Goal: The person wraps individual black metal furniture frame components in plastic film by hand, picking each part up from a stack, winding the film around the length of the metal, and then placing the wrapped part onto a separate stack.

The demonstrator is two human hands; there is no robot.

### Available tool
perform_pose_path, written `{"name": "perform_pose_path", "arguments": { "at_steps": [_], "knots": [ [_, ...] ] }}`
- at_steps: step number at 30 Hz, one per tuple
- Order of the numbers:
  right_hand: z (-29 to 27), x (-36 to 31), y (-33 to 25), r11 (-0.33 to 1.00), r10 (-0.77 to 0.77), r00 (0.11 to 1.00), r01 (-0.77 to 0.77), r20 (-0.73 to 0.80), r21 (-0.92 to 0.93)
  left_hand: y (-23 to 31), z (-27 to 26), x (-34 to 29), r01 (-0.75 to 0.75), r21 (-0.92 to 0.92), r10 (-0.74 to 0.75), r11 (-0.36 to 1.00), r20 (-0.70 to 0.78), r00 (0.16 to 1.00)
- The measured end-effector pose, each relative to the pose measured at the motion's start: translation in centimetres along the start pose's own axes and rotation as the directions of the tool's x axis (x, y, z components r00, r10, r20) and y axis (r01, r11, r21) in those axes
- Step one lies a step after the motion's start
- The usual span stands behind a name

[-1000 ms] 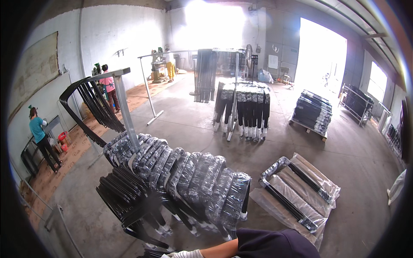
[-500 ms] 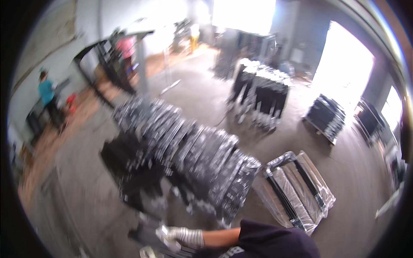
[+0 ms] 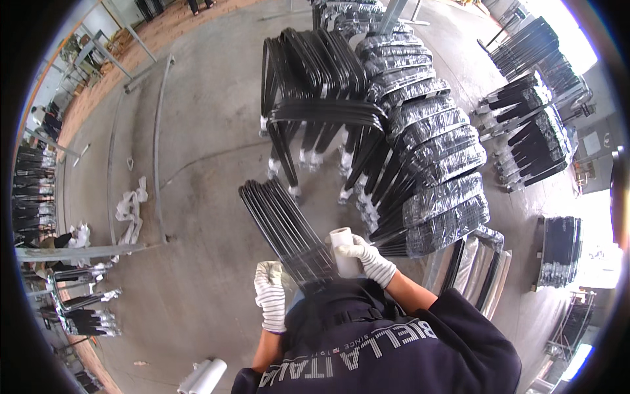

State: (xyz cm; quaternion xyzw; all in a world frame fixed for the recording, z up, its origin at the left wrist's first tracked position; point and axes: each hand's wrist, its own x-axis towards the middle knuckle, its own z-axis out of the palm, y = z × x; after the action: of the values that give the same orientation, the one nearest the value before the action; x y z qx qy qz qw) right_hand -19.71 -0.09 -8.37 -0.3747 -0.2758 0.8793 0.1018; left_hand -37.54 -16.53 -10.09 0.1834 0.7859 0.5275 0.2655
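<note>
A bundle of thin black metal frames (image 3: pixel 285 226) leans up toward my chest from the concrete floor. My right hand (image 3: pixel 371 259), in a white glove, is closed around a white roll (image 3: pixel 342 248) held upright against the right side of the bundle's near end. My left hand (image 3: pixel 270 295), also gloved, lies with its fingers stretched out along the left side of the bundle's near end and holds nothing that I can see. My dark sweater (image 3: pixel 394 345) hides the bundle's bottom end.
Stacked black chairs (image 3: pixel 321 85) stand ahead, with a long row of plastic-wrapped chair parts (image 3: pixel 430 164) to the right. More black stacks (image 3: pixel 538 125) fill the far right. A white roll (image 3: pixel 205 375), white rags (image 3: pixel 130 209) and metal rails (image 3: pixel 156 144) lie on the floor at left.
The view has swung down from the hall to the floor close by. Both gloved hands have come up to the frame bundle, and the white roll is now in my right hand.
</note>
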Motion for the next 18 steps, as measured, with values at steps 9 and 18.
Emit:
{"name": "perform_pose_path", "arguments": {
  "at_steps": [9,18],
  "knots": [
    [-4.5,-1.4,2.4,0.996,0.035,0.994,-0.027,0.101,-0.084,-3.0,-0.3,-4.4,0.310,-0.255,-0.234,0.916,0.288,0.929],
    [-7.9,-1.5,6.4,0.991,0.119,0.979,-0.107,0.163,-0.083,-8.5,-1.3,-8.9,0.344,-0.484,-0.207,0.804,0.314,0.926]
  ]
}}
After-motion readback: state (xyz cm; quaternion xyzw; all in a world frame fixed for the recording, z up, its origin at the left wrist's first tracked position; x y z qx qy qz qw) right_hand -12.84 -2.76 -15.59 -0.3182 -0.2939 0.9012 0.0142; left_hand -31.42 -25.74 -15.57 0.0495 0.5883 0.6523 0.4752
